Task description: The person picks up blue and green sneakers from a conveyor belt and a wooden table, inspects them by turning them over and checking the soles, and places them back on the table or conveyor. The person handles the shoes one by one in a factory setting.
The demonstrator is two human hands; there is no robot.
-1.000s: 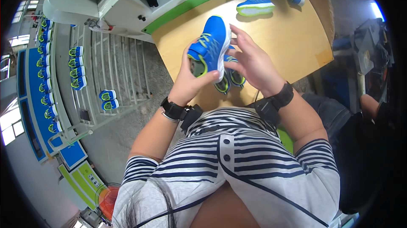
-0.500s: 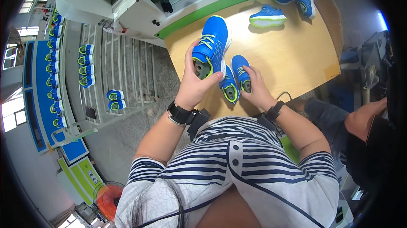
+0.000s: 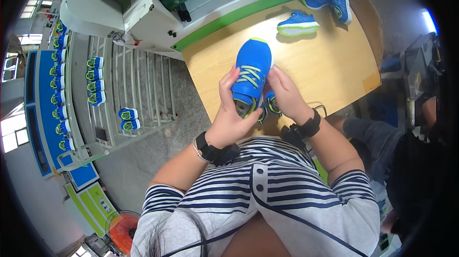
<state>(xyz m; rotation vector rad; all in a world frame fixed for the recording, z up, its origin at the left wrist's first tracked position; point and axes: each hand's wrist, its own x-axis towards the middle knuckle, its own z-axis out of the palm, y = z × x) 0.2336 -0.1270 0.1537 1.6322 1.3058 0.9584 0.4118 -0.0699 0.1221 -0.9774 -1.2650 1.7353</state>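
Seemingly mid-inspection, the left hand clamps a blue, lime-laced sneaker above the pale wooden tabletop, the right hand alongside, grip unclear; turning it calls for steady support.

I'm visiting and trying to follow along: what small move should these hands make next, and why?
Perhaps tilt the raised blue shoe slightly to see underneath: its laced upper faces the camera, its underside is out of view, the left hand holds its heel end, and the right hand is at its side.
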